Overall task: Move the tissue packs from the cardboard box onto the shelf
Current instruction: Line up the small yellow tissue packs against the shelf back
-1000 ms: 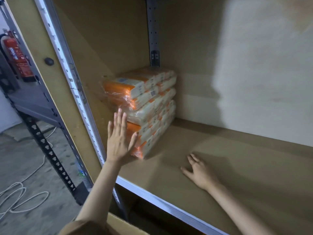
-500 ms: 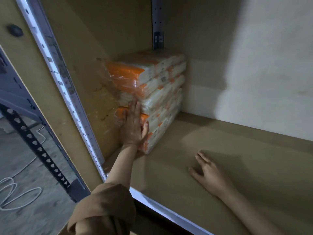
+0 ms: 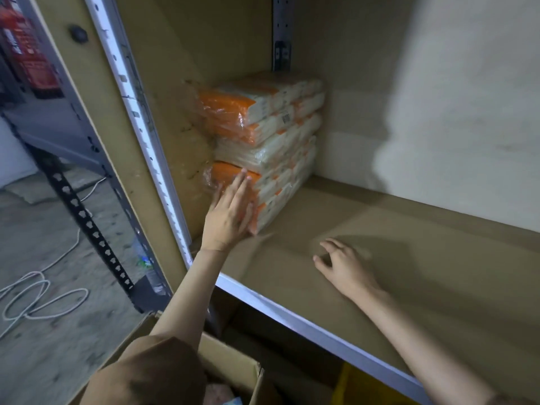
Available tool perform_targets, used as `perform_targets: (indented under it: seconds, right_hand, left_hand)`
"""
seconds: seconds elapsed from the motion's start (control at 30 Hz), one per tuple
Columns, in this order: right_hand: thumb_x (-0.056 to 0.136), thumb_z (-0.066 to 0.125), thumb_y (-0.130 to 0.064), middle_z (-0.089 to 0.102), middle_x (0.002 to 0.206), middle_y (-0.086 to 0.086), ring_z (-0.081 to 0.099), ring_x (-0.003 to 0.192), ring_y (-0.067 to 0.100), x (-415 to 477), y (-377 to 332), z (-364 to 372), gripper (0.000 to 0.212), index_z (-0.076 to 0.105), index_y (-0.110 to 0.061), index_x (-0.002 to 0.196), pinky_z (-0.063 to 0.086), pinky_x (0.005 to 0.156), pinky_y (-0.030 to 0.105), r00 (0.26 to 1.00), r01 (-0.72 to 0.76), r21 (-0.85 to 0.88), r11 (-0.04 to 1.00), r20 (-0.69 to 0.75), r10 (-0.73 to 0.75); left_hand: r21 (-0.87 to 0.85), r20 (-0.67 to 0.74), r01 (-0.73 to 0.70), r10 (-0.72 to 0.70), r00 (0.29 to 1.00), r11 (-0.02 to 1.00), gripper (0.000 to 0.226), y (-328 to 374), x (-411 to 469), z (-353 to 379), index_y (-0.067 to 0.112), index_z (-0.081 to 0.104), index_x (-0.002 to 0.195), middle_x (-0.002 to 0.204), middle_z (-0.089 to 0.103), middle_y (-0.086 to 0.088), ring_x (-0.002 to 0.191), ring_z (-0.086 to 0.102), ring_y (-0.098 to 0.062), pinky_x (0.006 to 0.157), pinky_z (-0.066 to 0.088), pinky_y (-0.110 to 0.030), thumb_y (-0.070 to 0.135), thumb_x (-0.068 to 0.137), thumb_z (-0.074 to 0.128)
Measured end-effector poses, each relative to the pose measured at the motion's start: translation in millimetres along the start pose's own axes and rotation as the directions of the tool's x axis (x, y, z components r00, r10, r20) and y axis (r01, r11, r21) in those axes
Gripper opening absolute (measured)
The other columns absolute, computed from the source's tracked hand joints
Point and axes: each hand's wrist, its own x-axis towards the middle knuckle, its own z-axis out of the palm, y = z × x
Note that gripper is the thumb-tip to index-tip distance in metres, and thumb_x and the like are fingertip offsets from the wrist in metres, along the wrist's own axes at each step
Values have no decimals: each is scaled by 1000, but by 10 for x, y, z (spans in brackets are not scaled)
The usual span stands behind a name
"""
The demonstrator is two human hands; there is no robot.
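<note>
A stack of orange-and-white tissue packs (image 3: 271,135) in clear wrap stands in the back left corner of the brown shelf (image 3: 394,258). My left hand (image 3: 229,211) lies flat with straight fingers against the front end of the lower packs. Further right, my right hand (image 3: 342,266) rests on the bare shelf board with its fingers loosely bent and nothing in it. The cardboard box (image 3: 230,361) shows its open top edge at the bottom of the view, below the shelf; its contents are mostly hidden.
A white metal upright (image 3: 137,118) and a brown side panel bound the shelf on the left. The shelf's metal front rail (image 3: 306,325) runs diagonally below my arms. White cable loops (image 3: 38,299) lie on the concrete floor at left, and a red fire extinguisher (image 3: 29,51) stands beyond.
My left hand went from hovering in front of the stack to pressing flat on its lower packs. My right hand stayed on the board, its fingers now slightly more curled. The view shifted.
</note>
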Motion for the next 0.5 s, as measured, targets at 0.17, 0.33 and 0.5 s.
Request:
perform_targets:
  seconds: [0.17,0.33,0.5]
  right_hand:
    - [90,50,-24,57,132,9,54,119,26,-285,-392,36,39,56,-6,124,44,98,33,994,104,115,988,-48,-99]
    - [73,58,-14,73,96,16,70,86,31,-676,-687,221,29,71,2,94,56,73,33,955,296,232,927,-50,-292]
    - [93,48,-19,56,132,6,49,123,21,-1066,-906,402,35,55,-7,125,38,102,30,860,486,168,857,79,-503]
  left_hand:
    - [13,82,-75,74,994,997,29,196,-460,-420,7,68,102,102,74,-11,100,65,-18,94,38,-31,16,83,48]
    - [29,295,-18,9,955,999,29,440,-1124,-865,10,74,91,96,77,-3,87,73,-15,87,48,-31,19,81,48]
    - [82,454,84,-112,884,993,28,554,-1836,-1336,12,75,88,94,77,0,86,74,-13,88,46,-25,21,81,49]
